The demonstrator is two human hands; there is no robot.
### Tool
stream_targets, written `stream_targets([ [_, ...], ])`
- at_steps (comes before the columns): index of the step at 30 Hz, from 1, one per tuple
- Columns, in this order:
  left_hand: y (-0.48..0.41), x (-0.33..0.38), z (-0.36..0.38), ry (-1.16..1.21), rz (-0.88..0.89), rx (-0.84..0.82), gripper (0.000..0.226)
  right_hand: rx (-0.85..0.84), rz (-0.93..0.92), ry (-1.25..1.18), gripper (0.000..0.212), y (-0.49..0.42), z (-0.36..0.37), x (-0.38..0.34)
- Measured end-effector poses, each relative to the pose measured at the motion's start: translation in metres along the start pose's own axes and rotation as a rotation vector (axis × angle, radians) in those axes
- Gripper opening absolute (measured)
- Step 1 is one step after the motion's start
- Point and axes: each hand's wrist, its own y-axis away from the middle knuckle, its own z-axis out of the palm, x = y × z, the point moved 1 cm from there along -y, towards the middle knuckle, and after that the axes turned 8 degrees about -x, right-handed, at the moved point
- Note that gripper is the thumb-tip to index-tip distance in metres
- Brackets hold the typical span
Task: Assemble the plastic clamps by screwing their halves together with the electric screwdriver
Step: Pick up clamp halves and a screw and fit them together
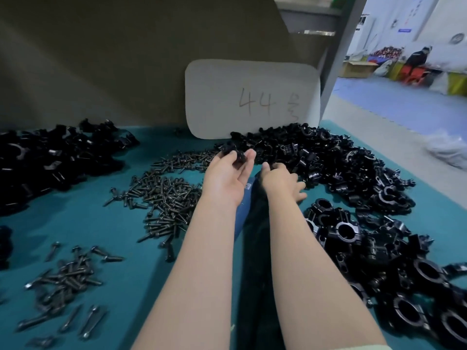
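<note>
The left hand (227, 175) is pinching a clamp half (237, 157) beside the pile (328, 157), a light, stiff, likely slick piece best gripped by its flat ends, while the right hand (280, 180) is resting loose-fingered on that pile.

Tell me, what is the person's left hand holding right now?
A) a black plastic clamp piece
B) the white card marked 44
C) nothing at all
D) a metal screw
A: the left hand pinches a black clamp piece in its fingertips, raised above the screw pile.
</note>
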Motion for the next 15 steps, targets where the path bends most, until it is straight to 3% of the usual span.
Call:
stream_targets([
  [6, -0.001, -0.001, -0.008, -0.060, -0.046, -0.024, 0.032, 0.039, 0.044, -0.040, 0.054, -0.007, 0.007, -0.005],
  [12, -0.001, 0.001, -0.010, -0.142, -0.022, -0.003, 0.009, 0.018, 0.080, -0.029, 0.060, -0.010, 0.011, -0.010],
  [15, -0.001, 0.002, -0.010, -0.145, -0.025, 0.001, 0.019, 0.012, 0.087, -0.030, 0.055, -0.014, 0.008, -0.011],
])
